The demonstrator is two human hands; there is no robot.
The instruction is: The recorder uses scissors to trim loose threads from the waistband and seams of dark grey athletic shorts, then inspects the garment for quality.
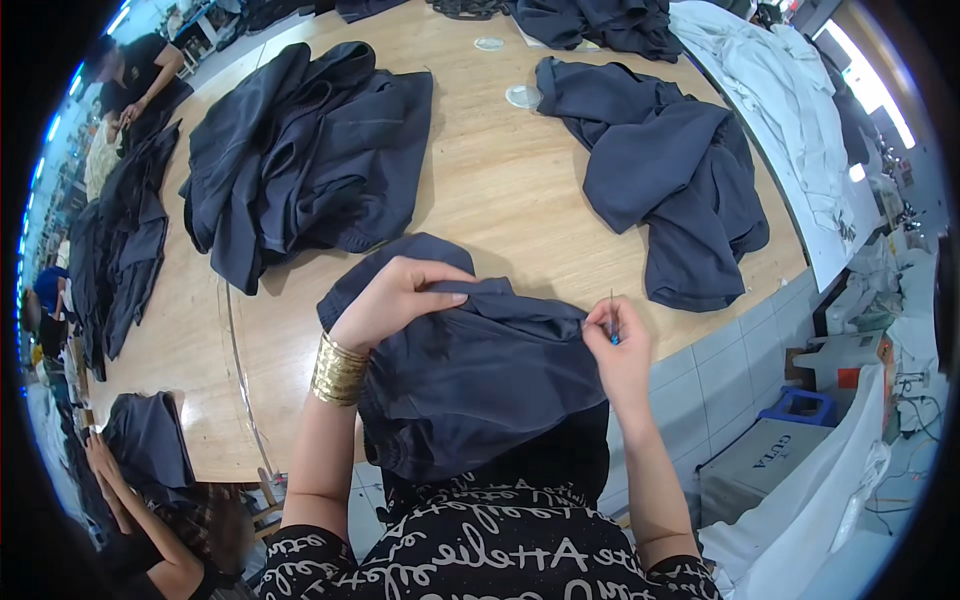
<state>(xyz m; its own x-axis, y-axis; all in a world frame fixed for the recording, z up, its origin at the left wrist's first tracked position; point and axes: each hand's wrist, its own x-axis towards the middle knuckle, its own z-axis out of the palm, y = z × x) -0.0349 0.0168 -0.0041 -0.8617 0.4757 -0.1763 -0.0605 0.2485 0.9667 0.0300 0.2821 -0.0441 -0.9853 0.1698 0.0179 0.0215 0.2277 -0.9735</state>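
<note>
Navy garment (490, 370): held across the near edge of the wooden worktable (490, 170), above the lap, with its upper fold stretched between two bare hands.
Left hand (400, 300): cloth is pinched between thumb and fingers at the top of the fold; a gold cuff (340, 370) is worn at the wrist.
Right hand (620, 340): thumb and fingers are closed around a slim pointed tool (613, 338), blue at its base and pointing up, beside the garment's right end; whether cloth is pinched there as well cannot be told.
Stretched fold: best held flat and lightly taut, in judgement, so that the edge can be read clearly; the point should be angled away from the left fingers and brought in shallowly, lest the weave be snagged.
Worktable: its pale top is crossed by a joint at left and loaded with dark garments in a left heap (310, 170), a right heap (680, 180) and a far heap (600, 25).
Workroom: white cloth (770, 120) is spread at right, above a tiled floor (720, 365); a blue plastic stool (800, 405) is seen by a grey box (740, 460). At lower left, dark fabric (150, 435) is handled by a co-worker (165, 560).
</note>
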